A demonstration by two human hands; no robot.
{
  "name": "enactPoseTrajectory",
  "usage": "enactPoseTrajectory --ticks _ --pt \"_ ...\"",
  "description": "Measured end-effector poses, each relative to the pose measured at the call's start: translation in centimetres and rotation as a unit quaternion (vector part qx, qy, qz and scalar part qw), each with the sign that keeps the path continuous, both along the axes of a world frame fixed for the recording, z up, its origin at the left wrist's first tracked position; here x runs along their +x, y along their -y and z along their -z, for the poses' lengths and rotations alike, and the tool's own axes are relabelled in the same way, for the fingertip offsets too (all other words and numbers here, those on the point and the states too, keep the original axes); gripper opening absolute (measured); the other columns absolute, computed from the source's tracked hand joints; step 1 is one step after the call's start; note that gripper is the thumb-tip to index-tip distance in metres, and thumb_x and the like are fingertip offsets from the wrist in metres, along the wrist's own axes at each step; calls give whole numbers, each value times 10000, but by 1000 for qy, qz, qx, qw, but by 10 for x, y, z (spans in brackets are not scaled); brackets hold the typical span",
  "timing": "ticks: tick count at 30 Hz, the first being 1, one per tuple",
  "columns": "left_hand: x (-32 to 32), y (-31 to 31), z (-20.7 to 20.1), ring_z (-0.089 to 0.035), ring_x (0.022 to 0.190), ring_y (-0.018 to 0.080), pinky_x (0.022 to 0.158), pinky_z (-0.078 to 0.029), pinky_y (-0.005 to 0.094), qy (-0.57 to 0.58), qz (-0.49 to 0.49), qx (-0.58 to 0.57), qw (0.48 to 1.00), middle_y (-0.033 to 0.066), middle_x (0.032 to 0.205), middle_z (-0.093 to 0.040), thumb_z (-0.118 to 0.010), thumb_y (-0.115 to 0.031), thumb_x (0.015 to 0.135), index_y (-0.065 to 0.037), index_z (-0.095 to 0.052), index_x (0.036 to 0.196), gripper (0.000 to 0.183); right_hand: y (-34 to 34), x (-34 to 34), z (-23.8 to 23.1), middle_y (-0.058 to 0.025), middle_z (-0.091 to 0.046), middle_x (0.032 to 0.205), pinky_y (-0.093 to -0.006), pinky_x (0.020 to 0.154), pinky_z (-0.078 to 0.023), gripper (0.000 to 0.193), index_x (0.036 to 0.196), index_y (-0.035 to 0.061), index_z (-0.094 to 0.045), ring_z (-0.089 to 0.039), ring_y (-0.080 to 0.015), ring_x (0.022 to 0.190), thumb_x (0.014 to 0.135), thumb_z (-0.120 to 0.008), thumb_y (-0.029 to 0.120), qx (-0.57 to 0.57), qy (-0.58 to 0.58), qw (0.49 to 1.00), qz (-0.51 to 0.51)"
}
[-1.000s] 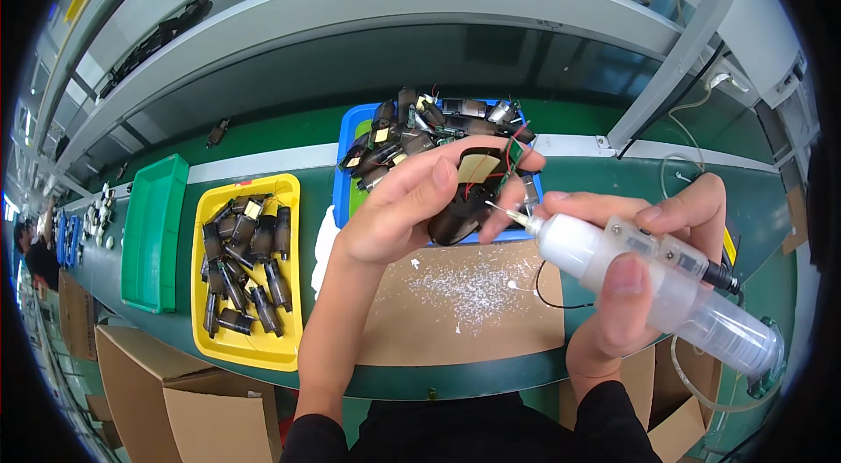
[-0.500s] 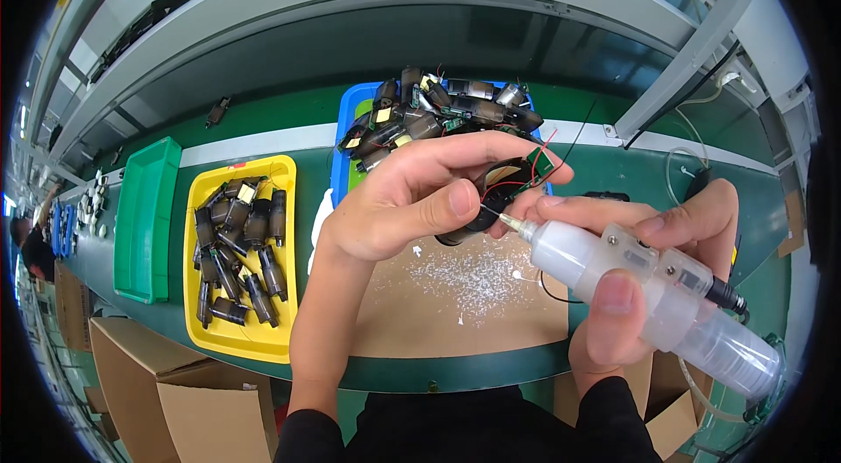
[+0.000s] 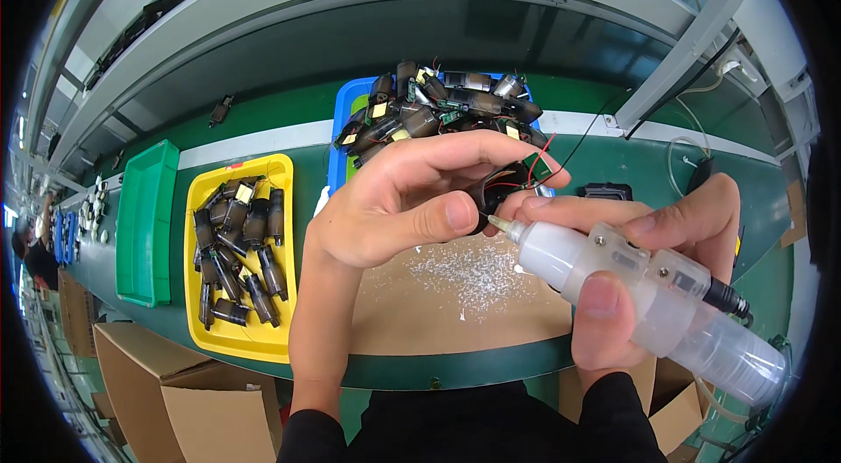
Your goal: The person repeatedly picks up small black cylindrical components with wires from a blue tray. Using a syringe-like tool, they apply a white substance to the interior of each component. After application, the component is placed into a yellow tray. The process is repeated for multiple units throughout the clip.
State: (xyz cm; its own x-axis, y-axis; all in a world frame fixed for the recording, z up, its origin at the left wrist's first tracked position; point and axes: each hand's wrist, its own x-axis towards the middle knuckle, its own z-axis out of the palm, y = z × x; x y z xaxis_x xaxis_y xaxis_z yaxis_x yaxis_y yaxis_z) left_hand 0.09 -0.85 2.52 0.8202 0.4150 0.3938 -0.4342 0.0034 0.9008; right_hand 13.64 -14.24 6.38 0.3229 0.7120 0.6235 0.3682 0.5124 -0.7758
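My left hand [image 3: 385,200] is closed around a dark cylindrical part [image 3: 483,197] with red and black wires and a small green circuit board [image 3: 538,167] at its top. My fingers cover much of that part. In my right hand [image 3: 688,222] lies a translucent white glue dispenser [image 3: 561,254], its body gripped between thumb and fingers. Its narrow tip points left and meets the lower edge of the dark part, next to my left thumb. Whether anything comes out of the tip I cannot tell.
Behind my hands, a blue tray [image 3: 342,104] is heaped with similar wired parts. A yellow tray [image 3: 200,336] with several dark cylinders stands left, beside a green tray [image 3: 143,226]. White crumbs cover the cardboard sheet [image 3: 412,323] below. Cardboard boxes [image 3: 219,424] stand under the bench edge.
The dispenser has shifted slightly left, its tip now closer against the dark part. My left hand has tilted the part a little, and my right thumb has moved slightly left.
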Motion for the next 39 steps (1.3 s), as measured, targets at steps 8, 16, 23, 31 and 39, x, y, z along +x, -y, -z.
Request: enactPoseTrajectory --ticks 8,16,23,31,39 --pt "0 -2 1 -596 1033 278 935 -438 370 5 4 7 1000 232 1097 -600 -587 -544 825 131 -514 1159 756 1 1 0 -302 -637 858 -424 765 -553 496 904 30 -232 -669 -348 795 818 -672 244 15 3 1000 -26" --pt "0 -1 0 -602 1021 281 929 -441 373 18 5 8 1000 237 1086 -605 -591 -537 823 131 -520 1152 748 3 -3 -1 -305 -635 850 -452 784 -544 485 914 40 -238 -665 -363 798 820 -673 234 11 -25 999 -20" --pt "0 -1 0 -601 1019 279 927 -441 371 7 -4 8 1000 236 1082 -607 -592 -547 817 131 -522 1149 758 2 -4 2 -315 -630 859 -453 788 -541 491 921 37 -238 -663 -364 799 814 -679 224 15 -37 999 -25" --pt "-1 -4 3 -596 1028 294 927 -441 389 12 16 6 1000 241 1086 -601 -591 -541 828 109 -524 1162 734 6 -1 -1 -320 -622 883 -451 784 -542 500 920 33 -226 -659 -363 819 812 -678 219 -5 -30 999 -44" --pt "-4 -5 6 -589 1037 323 924 -439 426 29 31 10 999 250 1101 -588 -592 -492 851 65 -523 1194 657 10 -3 -7 -306 -624 908 -443 798 -539 512 934 49 -215 -659 -350 838 815 -673 245 -38 -15 999 -31"
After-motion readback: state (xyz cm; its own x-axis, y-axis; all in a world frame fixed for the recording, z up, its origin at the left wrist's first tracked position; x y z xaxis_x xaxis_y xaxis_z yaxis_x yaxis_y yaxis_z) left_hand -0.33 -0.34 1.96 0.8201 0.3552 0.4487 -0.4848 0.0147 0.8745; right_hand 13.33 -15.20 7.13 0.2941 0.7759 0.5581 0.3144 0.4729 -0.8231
